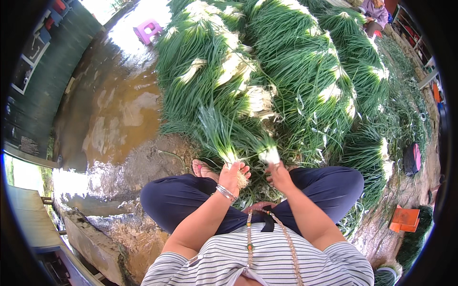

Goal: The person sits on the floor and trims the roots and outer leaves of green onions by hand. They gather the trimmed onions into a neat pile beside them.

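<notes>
My left hand [232, 176] is closed round the white, rooty end of a bunch of green onions [223, 140], whose green tops fan out away from me. In my right hand [278, 177] is a second bunch of green onions [269, 155], gripped at its pale end and slightly blurred. The two bunches are held side by side, apart at their white ends, in front of my crossed legs. Just beyond them lies a large pile of green onions [205, 90], its white ends laid in rows. Roots stick out below the left hand's fingers.
Wet, muddy floor [124, 109] stretches to the left, with a pink plastic stool [148, 31] on it. Far right, another person [374, 14] sits by the onions. An orange box-like thing [404, 219] and a black and pink bag [411, 159] lie to the right.
</notes>
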Motion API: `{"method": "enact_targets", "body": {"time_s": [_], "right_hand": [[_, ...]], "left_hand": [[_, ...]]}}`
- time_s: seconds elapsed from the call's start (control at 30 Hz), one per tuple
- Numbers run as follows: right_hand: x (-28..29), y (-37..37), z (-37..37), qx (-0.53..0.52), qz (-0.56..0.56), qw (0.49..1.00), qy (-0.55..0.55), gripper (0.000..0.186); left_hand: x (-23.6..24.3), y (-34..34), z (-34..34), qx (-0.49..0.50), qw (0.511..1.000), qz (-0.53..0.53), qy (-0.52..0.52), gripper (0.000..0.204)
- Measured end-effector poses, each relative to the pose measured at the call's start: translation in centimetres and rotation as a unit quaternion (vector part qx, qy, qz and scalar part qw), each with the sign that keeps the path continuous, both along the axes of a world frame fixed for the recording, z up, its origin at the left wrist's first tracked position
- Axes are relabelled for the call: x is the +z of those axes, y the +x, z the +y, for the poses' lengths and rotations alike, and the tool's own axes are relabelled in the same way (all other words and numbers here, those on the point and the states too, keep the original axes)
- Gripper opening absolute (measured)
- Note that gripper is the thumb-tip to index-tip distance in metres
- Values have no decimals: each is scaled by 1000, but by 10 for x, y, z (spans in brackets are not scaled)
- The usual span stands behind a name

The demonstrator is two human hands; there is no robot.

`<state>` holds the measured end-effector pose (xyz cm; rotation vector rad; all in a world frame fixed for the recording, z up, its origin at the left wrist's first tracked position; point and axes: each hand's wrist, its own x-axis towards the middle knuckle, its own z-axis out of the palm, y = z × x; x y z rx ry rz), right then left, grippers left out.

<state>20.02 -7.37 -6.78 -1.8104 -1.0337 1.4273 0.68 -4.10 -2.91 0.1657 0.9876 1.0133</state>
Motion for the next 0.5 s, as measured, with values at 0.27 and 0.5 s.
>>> {"method": "enact_targets", "body": {"time_s": [0.27, 0.5], "right_hand": [[125, -28, 50, 98, 259, 954, 111, 63], [116, -72, 49, 311, -198, 847, 383, 30]], "left_hand": [[69, -15, -2, -163, 958, 163, 171, 33], [53, -21, 8, -29, 899, 340, 274, 37]]}}
